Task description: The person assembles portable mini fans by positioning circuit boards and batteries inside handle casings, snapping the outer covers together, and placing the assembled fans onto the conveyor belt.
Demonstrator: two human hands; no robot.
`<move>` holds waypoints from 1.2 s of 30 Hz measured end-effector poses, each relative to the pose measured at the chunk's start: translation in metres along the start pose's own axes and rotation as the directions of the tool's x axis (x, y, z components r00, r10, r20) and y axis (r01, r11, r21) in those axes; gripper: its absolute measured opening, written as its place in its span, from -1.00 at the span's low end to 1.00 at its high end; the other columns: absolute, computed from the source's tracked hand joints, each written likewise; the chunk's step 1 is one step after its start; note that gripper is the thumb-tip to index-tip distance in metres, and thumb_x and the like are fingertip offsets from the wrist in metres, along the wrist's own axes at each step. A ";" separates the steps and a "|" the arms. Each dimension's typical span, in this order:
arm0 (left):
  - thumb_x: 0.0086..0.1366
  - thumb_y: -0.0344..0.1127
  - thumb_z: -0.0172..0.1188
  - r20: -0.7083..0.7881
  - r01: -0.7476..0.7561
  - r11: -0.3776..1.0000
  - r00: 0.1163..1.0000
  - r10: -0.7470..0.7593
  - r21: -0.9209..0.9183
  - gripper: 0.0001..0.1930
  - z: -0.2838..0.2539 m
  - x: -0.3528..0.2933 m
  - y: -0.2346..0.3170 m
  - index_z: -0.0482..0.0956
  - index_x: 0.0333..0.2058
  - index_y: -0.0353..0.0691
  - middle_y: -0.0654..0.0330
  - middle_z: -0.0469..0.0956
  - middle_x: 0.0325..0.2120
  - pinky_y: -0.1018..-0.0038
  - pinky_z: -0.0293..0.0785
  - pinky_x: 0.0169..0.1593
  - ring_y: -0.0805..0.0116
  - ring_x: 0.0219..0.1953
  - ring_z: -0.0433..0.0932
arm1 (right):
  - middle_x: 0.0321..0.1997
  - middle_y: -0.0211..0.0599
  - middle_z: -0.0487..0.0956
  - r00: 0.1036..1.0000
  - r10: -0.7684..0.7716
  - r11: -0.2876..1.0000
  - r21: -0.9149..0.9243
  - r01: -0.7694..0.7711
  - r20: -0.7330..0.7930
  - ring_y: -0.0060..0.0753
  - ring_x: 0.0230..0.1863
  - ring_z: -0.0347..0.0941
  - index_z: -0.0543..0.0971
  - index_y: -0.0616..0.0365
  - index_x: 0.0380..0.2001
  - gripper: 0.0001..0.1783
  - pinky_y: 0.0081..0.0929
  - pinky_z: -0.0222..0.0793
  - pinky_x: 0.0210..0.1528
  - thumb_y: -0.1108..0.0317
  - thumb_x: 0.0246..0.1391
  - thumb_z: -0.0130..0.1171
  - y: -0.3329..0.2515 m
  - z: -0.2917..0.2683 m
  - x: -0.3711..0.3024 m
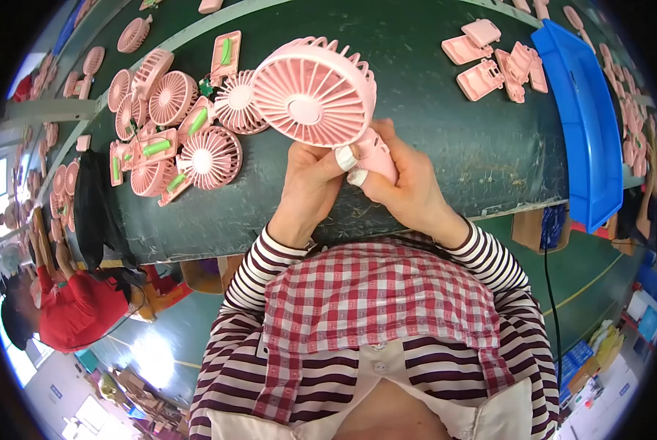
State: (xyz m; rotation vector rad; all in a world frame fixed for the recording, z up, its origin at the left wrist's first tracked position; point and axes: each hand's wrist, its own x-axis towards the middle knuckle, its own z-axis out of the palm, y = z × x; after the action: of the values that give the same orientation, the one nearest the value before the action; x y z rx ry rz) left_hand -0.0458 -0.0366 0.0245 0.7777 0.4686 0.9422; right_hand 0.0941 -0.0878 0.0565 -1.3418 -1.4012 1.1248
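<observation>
A pink handheld fan [308,103] is held up over the near edge of the green worktable, its round grille tilted up to the left. My left hand [312,176] is closed around the neck of the fan, just below the grille, its thumb in white tape. The handle [378,158] of the fan sits in my right hand [410,180], which is closed round it with a taped thumb pressed on its face. The fingers behind the handle are partly hidden.
On the left lie several pink fans [173,97], some open with green batteries [156,147]. Pink handle shells [482,79] are heaped at the right, beside a long blue tray [588,125]. A person in red [79,312] sits at the far left, next to a black cloth [97,213].
</observation>
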 end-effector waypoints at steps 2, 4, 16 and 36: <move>0.10 -0.22 0.22 -0.001 0.008 1.000 1.000 -0.008 0.009 -0.59 0.012 0.001 0.005 0.43 -0.13 -0.36 -0.05 0.52 -0.23 0.19 0.36 0.05 -0.01 0.02 0.39 | -0.39 -0.23 0.54 0.998 -0.050 0.996 -0.075 0.048 -0.030 -0.36 -0.37 0.54 0.36 0.21 -0.05 -0.52 -0.48 0.41 -0.37 0.32 -0.08 0.18 0.005 0.000 -0.001; 0.10 -0.30 0.22 0.038 -0.019 1.000 0.999 0.019 -0.008 -0.59 0.015 0.002 0.007 0.42 -0.11 -0.39 -0.03 0.48 -0.14 0.33 0.44 -0.01 0.20 -0.06 0.47 | -0.42 -0.18 0.54 0.994 -0.101 0.984 -0.151 0.093 -0.048 -0.27 -0.39 0.55 0.35 0.19 -0.04 -0.49 -0.45 0.41 -0.39 0.33 -0.12 0.19 0.004 0.001 -0.001; 0.04 -0.21 0.29 -0.083 -0.015 0.999 0.996 0.018 0.034 -0.57 0.026 -0.005 0.004 0.44 -0.15 -0.28 0.04 0.53 -0.26 0.24 0.40 0.02 0.01 0.00 0.41 | -0.40 -0.10 0.57 0.979 -0.020 0.972 -0.233 -0.028 -0.202 -0.18 -0.36 0.57 0.43 0.19 -0.13 -0.48 -0.44 0.46 -0.34 0.33 -0.26 0.25 -0.007 0.014 0.001; 0.31 -0.05 -0.17 -0.164 0.185 0.982 0.969 -0.186 -0.021 -0.52 0.017 0.016 0.012 0.44 -0.15 -0.42 0.05 0.50 -0.17 0.42 0.33 -0.03 0.29 -0.12 0.47 | -0.56 -0.05 0.52 0.868 0.354 0.526 0.693 -0.493 0.349 -0.30 -0.68 0.47 0.42 0.35 -0.29 -0.65 -0.52 0.45 -0.63 0.27 -0.07 0.13 0.015 -0.019 0.018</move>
State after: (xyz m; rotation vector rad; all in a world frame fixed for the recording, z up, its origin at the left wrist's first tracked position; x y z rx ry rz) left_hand -0.0328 -0.0256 0.0447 0.6403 0.6718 0.8355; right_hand 0.1151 -0.0685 0.0456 -0.9531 -0.5041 1.9312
